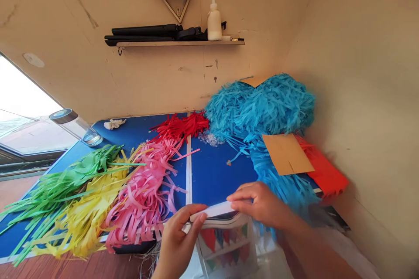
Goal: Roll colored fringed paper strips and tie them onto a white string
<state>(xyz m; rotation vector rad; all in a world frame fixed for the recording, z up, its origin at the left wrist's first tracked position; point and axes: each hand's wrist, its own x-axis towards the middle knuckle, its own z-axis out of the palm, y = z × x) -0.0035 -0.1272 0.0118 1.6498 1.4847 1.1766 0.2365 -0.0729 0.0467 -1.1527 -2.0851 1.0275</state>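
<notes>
My left hand (176, 239) pinches the left end of a narrow white strip (216, 210), which looks like folded paper, between thumb and fingers. At the strip's other end my right hand (262, 205) grips it with bent fingers. Just beneath, in front of the table edge, a sheet printed with colourful pennants (229, 248) shows through what looks like clear plastic. Whether it is joined to the strip I cannot tell. Blue tissue fringe (268, 165) lies behind my right hand, partly under a tan card (288, 154).
Green (78, 174), yellow (88, 209), pink (144, 192) and red fringe bundles (183, 125) cover the blue table (216, 170)'s left side. A big blue fringe heap (262, 104) sits against the wall. A glass bottle (77, 126) stands left, below a shelf (180, 44) holding a glue bottle (214, 24).
</notes>
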